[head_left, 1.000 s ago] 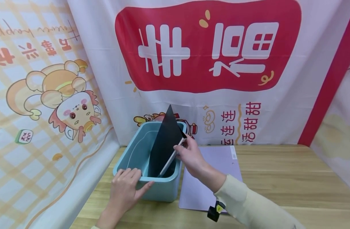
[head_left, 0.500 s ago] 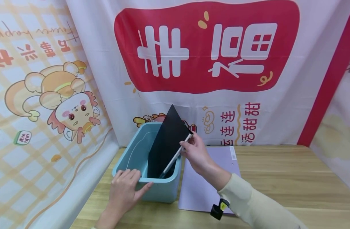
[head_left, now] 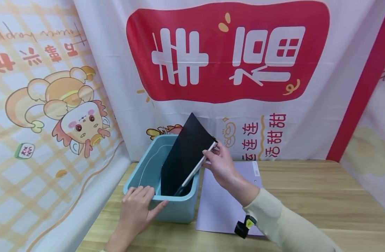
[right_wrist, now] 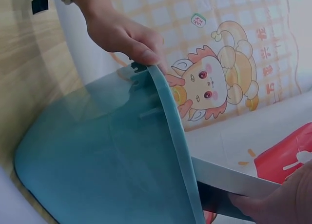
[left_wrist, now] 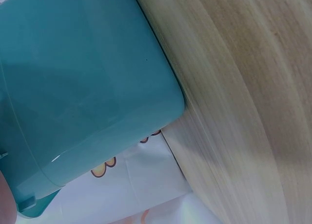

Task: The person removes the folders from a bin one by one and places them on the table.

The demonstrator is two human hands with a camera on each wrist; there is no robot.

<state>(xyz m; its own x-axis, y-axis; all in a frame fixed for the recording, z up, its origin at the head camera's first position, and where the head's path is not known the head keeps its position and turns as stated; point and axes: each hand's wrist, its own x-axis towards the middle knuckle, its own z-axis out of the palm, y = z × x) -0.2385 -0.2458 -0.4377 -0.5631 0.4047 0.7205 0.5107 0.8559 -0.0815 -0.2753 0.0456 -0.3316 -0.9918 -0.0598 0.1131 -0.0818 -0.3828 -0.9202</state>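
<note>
A light blue plastic bin (head_left: 176,210) stands on the table. My left hand (head_left: 137,206) grips its near rim, four fingers hooked over the edge and the thumb along the outside; the right wrist view also shows this left hand (right_wrist: 124,38) at the rim. Inside the bin a black file folder (head_left: 184,154) leans to the right, its upper corner rising above the rim. My right hand (head_left: 222,164) pinches the folder's pale edge (head_left: 200,162) near the top, above the bin's right side. The folder's lower end is hidden in the bin.
A lilac file folder (head_left: 224,210) with a white label lies flat right of the bin, partly beneath my right forearm. The wooden table (head_left: 312,196) extends to the right. Printed cloth (head_left: 230,115) hangs behind, and another (head_left: 69,175) borders the left side.
My right hand has moved right and slightly up, drawing the black file folder's edge with it, so the folder tilts more to the right. The left hand stays on the rim.
</note>
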